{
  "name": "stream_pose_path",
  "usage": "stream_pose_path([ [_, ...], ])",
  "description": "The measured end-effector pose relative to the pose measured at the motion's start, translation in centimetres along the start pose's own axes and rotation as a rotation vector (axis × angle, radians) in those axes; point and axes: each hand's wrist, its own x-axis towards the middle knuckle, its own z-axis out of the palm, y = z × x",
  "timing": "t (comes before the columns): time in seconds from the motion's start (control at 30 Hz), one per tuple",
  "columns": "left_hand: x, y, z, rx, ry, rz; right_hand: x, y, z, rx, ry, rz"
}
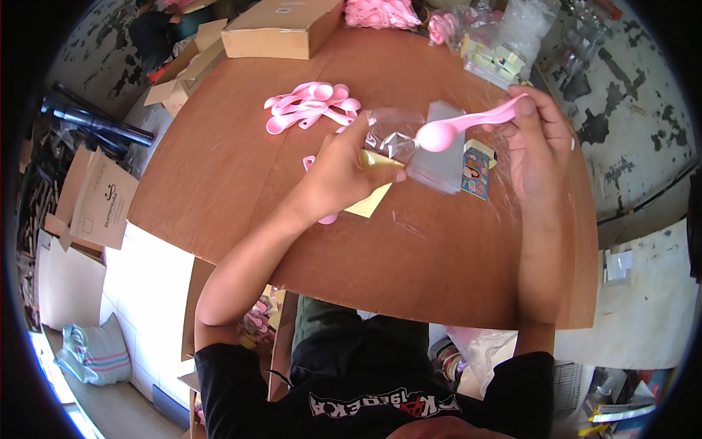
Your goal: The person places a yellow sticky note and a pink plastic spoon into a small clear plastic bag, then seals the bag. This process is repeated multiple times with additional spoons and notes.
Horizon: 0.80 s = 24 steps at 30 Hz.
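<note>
My right hand (pixel 537 143) pinches the handle end of a pink plastic spoon (pixel 439 136), whose round bowl points left. The bowl is close to the mouth of a clear plastic bag (pixel 391 130); whether they touch I cannot tell. My left hand (pixel 333 175) grips that bag with its fingers mostly hidden. A yellow card (pixel 369 201) shows at its thumb, in or behind the bag. Pink pieces peek out from under the left hand, mostly covered. Between the hands lies a stack of flat clear bags (pixel 439 164), with small blue printed cards (pixel 475 175) to its right.
A pile of pink spoons (pixel 311 110) lies farther back on the brown table (pixel 212 161). Behind it stand a cardboard box (pixel 274 33), a bag of pink pieces (pixel 380 12) and stacked small cards (pixel 491 62). Another person (pixel 152 36) is at the far left.
</note>
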Motion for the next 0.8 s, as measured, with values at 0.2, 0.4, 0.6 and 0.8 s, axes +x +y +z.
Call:
stream_pose_path([
  [0.2,-0.4,1.1,1.2,0.008,-0.111,0.022,-0.6,1.2,1.1,-0.307,-0.054,-0.004],
  [0.4,-0.4,1.0,1.2,-0.048,-0.125,0.073,-0.8,1.8,1.1,-0.334,-0.081,0.079],
  [0.6,-0.5,0.7,0.8,-0.108,-0.133,-0.096,-1.2,1.3,2.2,-0.333,-0.051,-0.045],
  [0.8,-0.3,3.1,0.7,-0.209,0.001,-0.03,-1.9,-1.5,1.6,-0.472,-0.112,-0.318],
])
